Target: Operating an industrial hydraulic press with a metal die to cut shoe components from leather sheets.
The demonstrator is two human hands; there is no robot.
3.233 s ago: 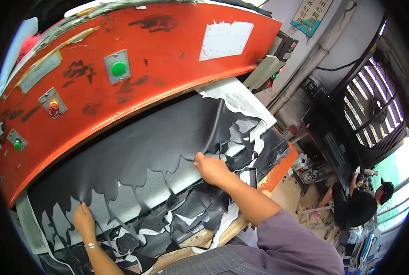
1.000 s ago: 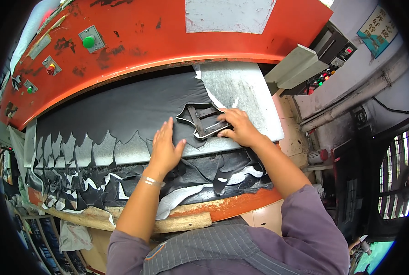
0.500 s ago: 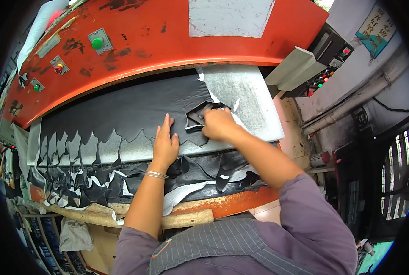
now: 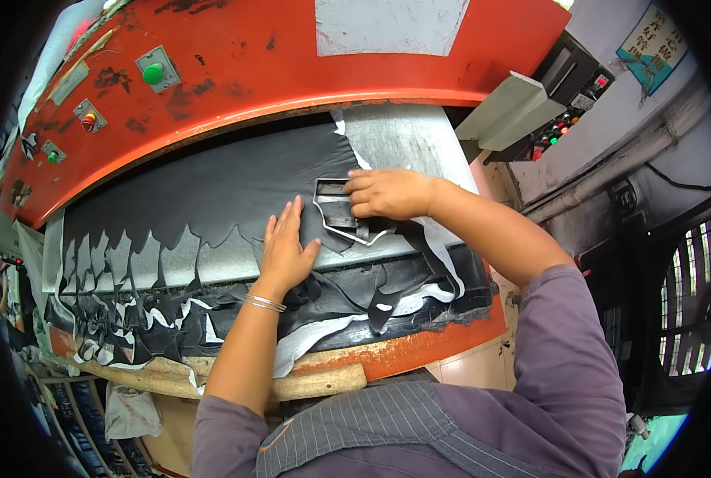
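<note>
My left hand (image 4: pixel 286 253) lies flat on a black leather-like sheet (image 4: pixel 204 183), fingers stretched out and thumb apart. Close to its right, a metal cutting die (image 4: pixel 339 221), an angular frame with crossbars inside, rests at the sheet's right-hand part. My right hand (image 4: pixel 391 193) grips this die from the right, fingers curled over its edge; the hand hides the die's right side. Pointed cut-outs run along the sheet's near edge. Under the sheet is a pale cutting board (image 4: pixel 399 135), bare at the right.
An orange-red press beam (image 4: pixel 236 80) spans the far side, with a green button (image 4: pixel 153 74) at left. Black and white scraps (image 4: pixel 324 338) hang along the near edge, above a worn roller (image 4: pixel 320 382). A control box (image 4: pixel 559 119) stands at the far right.
The die has turned and come slightly nearer to me, my right hand turning with it. A scrap strip at right now droops over the board's near edge. My left hand stays flat on the sheet.
</note>
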